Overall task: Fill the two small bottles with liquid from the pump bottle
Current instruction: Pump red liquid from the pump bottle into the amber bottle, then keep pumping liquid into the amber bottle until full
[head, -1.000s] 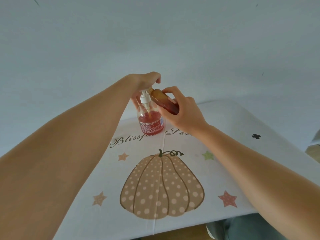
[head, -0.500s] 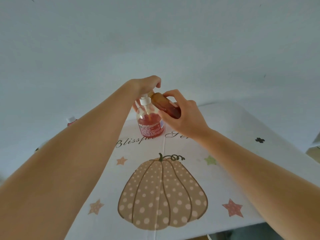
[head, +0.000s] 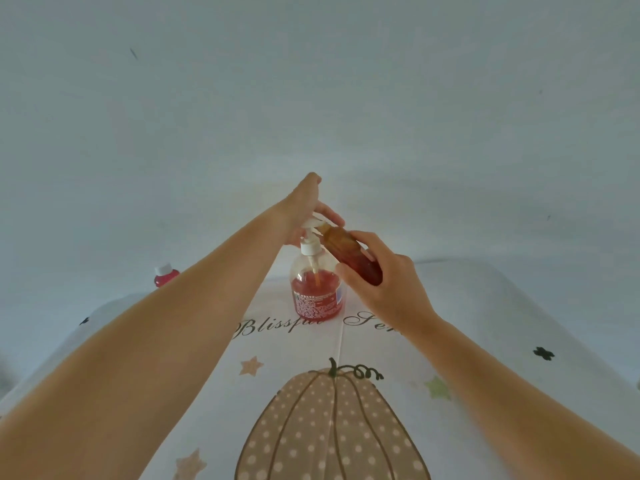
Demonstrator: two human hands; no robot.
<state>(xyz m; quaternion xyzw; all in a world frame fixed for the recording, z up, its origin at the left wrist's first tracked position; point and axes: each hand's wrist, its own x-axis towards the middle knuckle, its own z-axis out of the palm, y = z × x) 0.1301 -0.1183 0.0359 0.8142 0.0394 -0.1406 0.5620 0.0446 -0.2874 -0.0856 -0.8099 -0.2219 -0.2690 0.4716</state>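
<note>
left grip (head: 306, 207) – straight fingers press white head of clear, half-red pump bottle (head: 317, 292) below it | right grip (head: 391, 289) – curled round tilted small amber bottle (head: 349, 254), mouth at nozzle

The left hand (head: 304, 206) covers the top of the pump bottle's (head: 317, 292) head. Its spout tip is lost at the mouth of the held small bottle (head: 346, 249), whose lower end is hidden in the right hand (head: 388, 289). The label print is too small to read. Far left, the forearm hides most of the second small bottle (head: 165, 276). The bottom edge cuts off the printed pumpkin (head: 329, 427).
</note>
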